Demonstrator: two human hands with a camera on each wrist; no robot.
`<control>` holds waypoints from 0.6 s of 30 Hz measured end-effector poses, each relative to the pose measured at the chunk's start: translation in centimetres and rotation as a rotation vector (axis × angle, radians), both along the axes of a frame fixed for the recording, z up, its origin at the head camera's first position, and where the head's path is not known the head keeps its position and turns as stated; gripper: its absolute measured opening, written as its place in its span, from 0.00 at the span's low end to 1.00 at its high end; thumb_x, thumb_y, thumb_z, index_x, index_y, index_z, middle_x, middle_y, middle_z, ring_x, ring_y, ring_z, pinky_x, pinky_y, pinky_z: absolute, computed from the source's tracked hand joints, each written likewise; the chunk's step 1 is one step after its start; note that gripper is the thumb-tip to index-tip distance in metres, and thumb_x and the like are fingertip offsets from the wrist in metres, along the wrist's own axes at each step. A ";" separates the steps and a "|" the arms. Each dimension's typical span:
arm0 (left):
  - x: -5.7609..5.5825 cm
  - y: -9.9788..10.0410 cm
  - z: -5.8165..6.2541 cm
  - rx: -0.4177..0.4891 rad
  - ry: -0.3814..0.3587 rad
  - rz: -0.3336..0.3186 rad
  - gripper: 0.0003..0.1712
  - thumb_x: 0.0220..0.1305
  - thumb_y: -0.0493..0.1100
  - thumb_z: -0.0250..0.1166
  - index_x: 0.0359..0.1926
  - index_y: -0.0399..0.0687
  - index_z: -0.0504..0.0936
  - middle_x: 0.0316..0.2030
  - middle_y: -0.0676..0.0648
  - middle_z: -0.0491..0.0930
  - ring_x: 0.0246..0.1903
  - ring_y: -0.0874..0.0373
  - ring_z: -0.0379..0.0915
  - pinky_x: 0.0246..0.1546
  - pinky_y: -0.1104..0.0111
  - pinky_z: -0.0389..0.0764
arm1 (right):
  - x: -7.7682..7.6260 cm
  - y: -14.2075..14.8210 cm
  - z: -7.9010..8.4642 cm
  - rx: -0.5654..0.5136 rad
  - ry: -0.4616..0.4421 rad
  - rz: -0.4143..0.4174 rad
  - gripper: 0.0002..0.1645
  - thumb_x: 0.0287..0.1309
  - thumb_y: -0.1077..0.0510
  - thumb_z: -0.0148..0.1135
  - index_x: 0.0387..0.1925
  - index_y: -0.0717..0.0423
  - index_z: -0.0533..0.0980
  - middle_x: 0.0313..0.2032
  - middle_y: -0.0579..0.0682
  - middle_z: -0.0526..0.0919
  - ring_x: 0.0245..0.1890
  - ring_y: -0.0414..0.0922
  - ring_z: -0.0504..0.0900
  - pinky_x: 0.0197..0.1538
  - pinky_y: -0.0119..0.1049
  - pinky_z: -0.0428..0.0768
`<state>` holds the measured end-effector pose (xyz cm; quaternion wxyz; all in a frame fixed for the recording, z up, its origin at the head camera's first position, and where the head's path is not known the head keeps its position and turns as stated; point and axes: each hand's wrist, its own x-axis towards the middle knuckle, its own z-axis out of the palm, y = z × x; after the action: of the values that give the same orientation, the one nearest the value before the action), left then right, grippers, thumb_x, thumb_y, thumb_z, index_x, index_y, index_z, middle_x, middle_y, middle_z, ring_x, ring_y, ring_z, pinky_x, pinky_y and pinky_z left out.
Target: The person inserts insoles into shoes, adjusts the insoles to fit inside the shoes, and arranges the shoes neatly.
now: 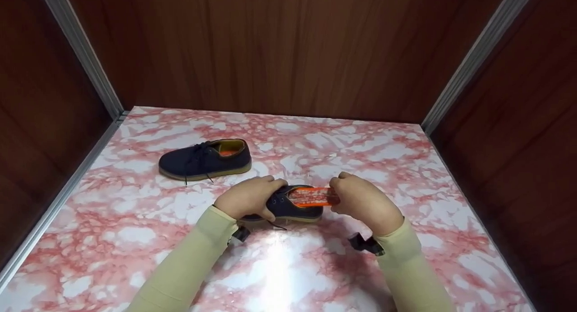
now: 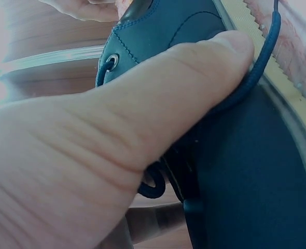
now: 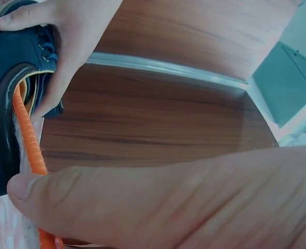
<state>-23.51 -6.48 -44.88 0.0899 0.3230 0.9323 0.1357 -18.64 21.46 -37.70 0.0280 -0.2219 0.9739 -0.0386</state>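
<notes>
L sleeve point(image 1: 180, 262) & R sleeve point(image 1: 414, 267) are both showing plain, close-fitting, pale yellow-grn. fabric, ending behind the fingers point(image 1: 279, 183); 1 small blk. L unit point(image 1: 240, 233) & 1 R unit point(image 1: 372, 246) are jutting out near the cuffs point(image 1: 221, 216), thumb side.

harsh white glare on a pink-and-white marbled tabletop point(image 1: 315, 262).
dark-brown wood-grain back wall point(image 1: 293, 55) looks dim; wrist views blue-tinted.

I face a red-and-white marbled worktop point(image 1: 378, 154); a dark lace-up shoe point(image 1: 200, 162) rests far left, and a second shoe point(image 1: 286, 208) sits nearer, in my left grip point(image 1: 250, 198).
</notes>
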 end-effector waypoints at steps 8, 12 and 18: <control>-0.1 -0.1 -0.1 0.002 0.007 0.000 0.53 0.53 0.53 0.89 0.77 0.54 0.73 0.64 0.42 0.83 0.60 0.42 0.84 0.65 0.46 0.83 | 0.4 0.1 0.4 -0.034 0.081 0.033 0.08 0.52 0.68 0.76 0.33 0.60 0.82 0.33 0.53 0.80 0.28 0.43 0.72 0.35 0.41 0.76; -0.1 -0.1 -0.1 0.006 0.009 0.001 0.53 0.52 0.53 0.89 0.77 0.55 0.73 0.64 0.42 0.83 0.60 0.42 0.84 0.64 0.46 0.83 | 0.5 0.1 0.5 -0.045 0.106 0.043 0.08 0.52 0.69 0.75 0.32 0.61 0.82 0.33 0.54 0.80 0.28 0.43 0.72 0.34 0.40 0.76; -0.2 0.0 -0.2 -0.001 0.013 0.000 0.54 0.52 0.53 0.89 0.77 0.55 0.73 0.65 0.42 0.82 0.60 0.42 0.84 0.65 0.46 0.83 | 0.6 0.1 0.4 -0.025 0.114 0.044 0.12 0.53 0.67 0.80 0.38 0.62 0.84 0.36 0.55 0.83 0.31 0.45 0.80 0.39 0.43 0.84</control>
<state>-23.68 -6.51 -45.06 0.0839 0.3238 0.9330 0.1329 -18.01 21.51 -37.29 -0.0295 -0.2455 0.9682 -0.0374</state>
